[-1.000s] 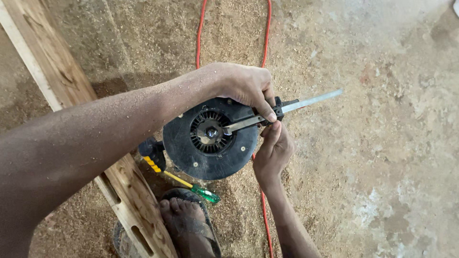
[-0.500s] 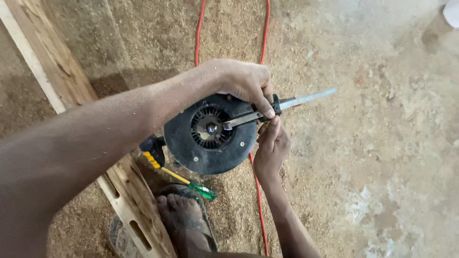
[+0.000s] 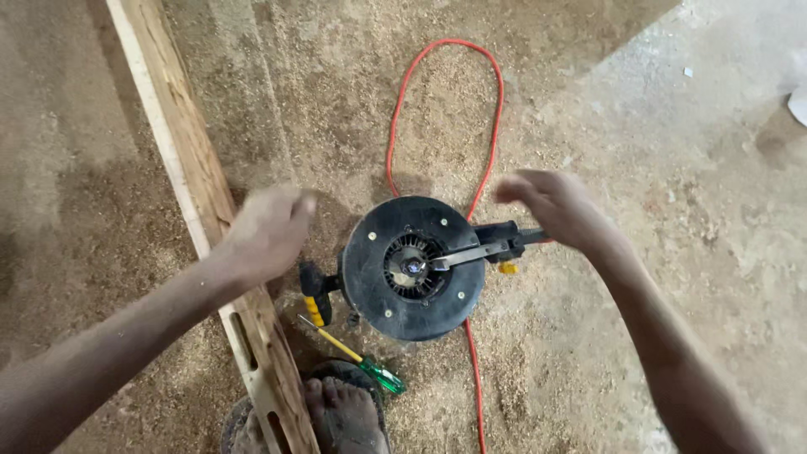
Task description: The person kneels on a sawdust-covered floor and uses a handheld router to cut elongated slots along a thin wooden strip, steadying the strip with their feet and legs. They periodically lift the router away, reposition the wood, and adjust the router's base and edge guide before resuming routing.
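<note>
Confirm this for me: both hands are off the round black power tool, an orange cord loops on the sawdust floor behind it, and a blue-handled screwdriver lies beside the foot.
One detail is wrong. In the head view the screwdriver has a green handle with a yellow shaft, not a blue handle. The rest stands: the left hand and right hand are off the round black power tool, and the orange cord loops behind it.

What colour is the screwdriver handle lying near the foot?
Translucent green handle with a yellow shaft, clearest in the head view.

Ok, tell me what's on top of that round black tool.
A metal wrench lies across the round black tool, its end at the centre hub. The red cable runs beneath; that stretch is hidden.
</note>
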{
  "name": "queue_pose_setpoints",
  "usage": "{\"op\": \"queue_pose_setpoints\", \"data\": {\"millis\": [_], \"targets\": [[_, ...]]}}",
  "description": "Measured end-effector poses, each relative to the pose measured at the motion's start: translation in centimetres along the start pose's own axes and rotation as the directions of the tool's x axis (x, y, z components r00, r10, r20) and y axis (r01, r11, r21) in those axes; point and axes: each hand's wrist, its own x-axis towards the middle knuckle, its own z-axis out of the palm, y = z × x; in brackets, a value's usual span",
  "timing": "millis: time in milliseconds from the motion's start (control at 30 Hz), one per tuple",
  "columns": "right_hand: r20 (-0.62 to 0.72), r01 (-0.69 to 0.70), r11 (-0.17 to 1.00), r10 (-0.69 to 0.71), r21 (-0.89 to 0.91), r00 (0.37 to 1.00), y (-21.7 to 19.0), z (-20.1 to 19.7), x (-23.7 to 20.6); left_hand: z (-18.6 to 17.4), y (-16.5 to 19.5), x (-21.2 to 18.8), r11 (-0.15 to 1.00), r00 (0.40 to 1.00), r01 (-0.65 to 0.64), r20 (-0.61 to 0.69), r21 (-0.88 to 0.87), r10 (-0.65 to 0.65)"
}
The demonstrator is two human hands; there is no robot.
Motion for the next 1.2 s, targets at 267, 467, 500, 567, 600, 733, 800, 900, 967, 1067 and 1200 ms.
{"op": "queue_pose_setpoints", "data": {"millis": [267, 467, 500, 567, 600, 733, 800, 900, 967, 1067, 1200], "targets": [[0.718, 0.384, 0.903, -0.135, -0.195, 0.682, 4.7, 3.3, 3.6, 6.0, -6.4, 1.2, 0.728, 0.819, 0.501, 0.528, -0.468, -0.225], [0.864, -0.507, 0.86, 0.292, -0.05, 0.411, 6.7, 5.3, 0.0, 5.5, -5.6, 1.6, 0.674, 0.746, 0.529, 0.662, -0.515, -0.08], [0.895, -0.564, 0.826, 0.266, -0.021, 0.357, 7.5, 5.8, -0.3, 5.6, -5.4, 1.4, 0.694, 0.736, 0.52, 0.674, -0.498, -0.067], [0.927, -0.628, 0.778, 0.248, -0.017, 0.282, 9.4, 6.8, -0.9, 5.8, -5.2, 0.4, 0.661, 0.772, 0.522, 0.628, -0.539, -0.098], [0.929, -0.629, 0.777, 0.252, -0.027, 0.272, 10.2, 7.3, -1.1, 5.7, -5.1, -0.2, 0.652, 0.795, 0.513, 0.595, -0.558, -0.116], [0.923, -0.522, 0.852, 0.176, 0.032, 0.344, 11.0, 10.3, -3.1, 5.4, -4.3, -2.5, 0.59, 0.881, 0.433, 0.46, -0.682, -0.115], [0.859, -0.426, 0.902, 0.275, -0.074, 0.432, 9.4, 12.5, -4.0, 4.8, -4.1, -3.8, 0.656, 0.93, 0.251, 0.364, -0.712, 0.039], [0.696, -0.347, 0.937, 0.266, -0.025, 0.667, 4.9, 13.8, -3.5, 2.3, -3.9, -5.8, 0.784, 0.976, 0.187, 0.206, -0.592, -0.077], [0.587, -0.27, 0.927, 0.374, -0.259, 0.718, 1.0, 13.2, -2.0, -0.6, -3.6, -7.2, 0.826, 0.982, 0.183, 0.136, -0.533, -0.13], [0.406, 0.087, 0.934, 0.066, -0.348, 0.912, -5.5, 12.0, 2.2, -6.4, -3.3, -8.8, 0.854, 0.984, 0.114, -0.061, -0.508, -0.168], [0.171, 0.098, 0.845, -0.008, -0.526, 0.985, -13.9, 9.9, 7.2, -11.2, -4.7, -10.6, 0.834, 0.899, -0.163, -0.428, -0.528, -0.095]]}}
